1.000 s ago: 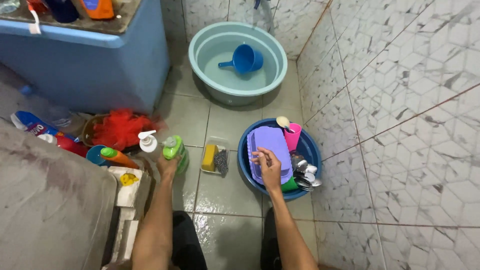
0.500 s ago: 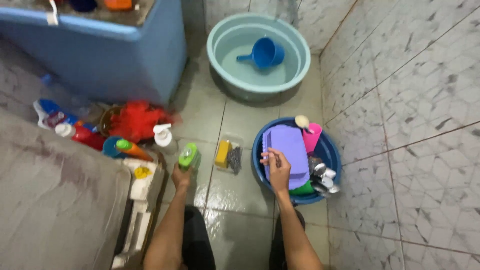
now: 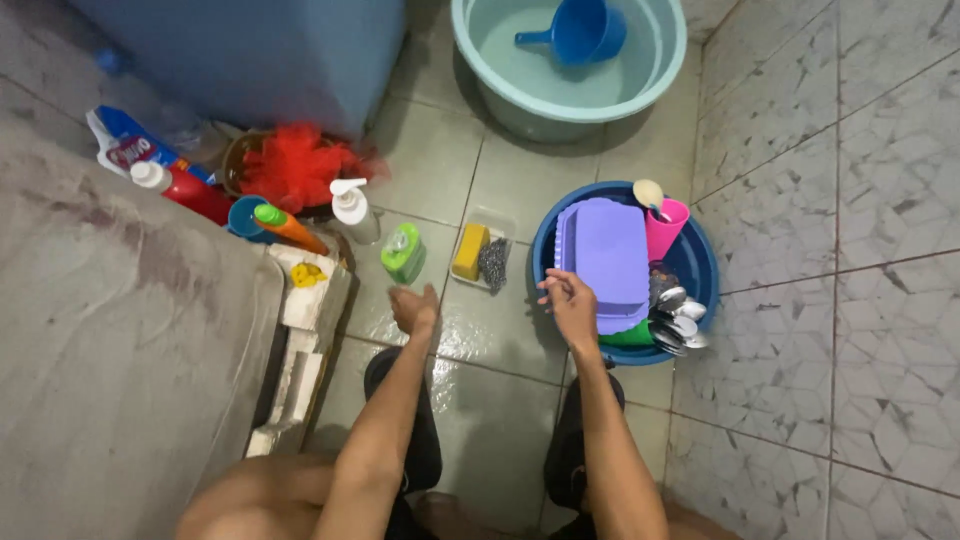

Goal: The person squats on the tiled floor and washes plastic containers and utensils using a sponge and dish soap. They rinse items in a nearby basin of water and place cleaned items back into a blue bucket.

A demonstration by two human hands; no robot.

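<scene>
Left hand [image 3: 413, 308]: over the wet tiled floor [image 3: 480, 350], grip loose and holding nothing, fingers curled slightly. The green bottle [image 3: 404, 252] stands just beyond its fingertips, apart from the hand (a narrow strip of floor shows between them).

Right hand [image 3: 570, 302]: at the near left rim of the dark blue basin [image 3: 700, 262], fingers pinched together over the near left corner of the purple tray [image 3: 607, 255]; whether the grip has hold of anything cannot be told.

Purple tray: lies upside down in the basin, directly beyond the right hand. Spoons [image 3: 675, 320] lie to its right, a pink cup [image 3: 664, 226] at its far right.

Clear dish [image 3: 482, 252]: on the floor between bottle and basin, holding a yellow sponge [image 3: 469, 250] and a steel scourer [image 3: 492, 264].

Left of the green bottle: white pump bottle [image 3: 349, 208], orange bottle [image 3: 285, 226], red mesh puff [image 3: 296, 166].

Far: pale green basin [image 3: 520, 95] with a blue dipper [image 3: 582, 30] inside.
</scene>
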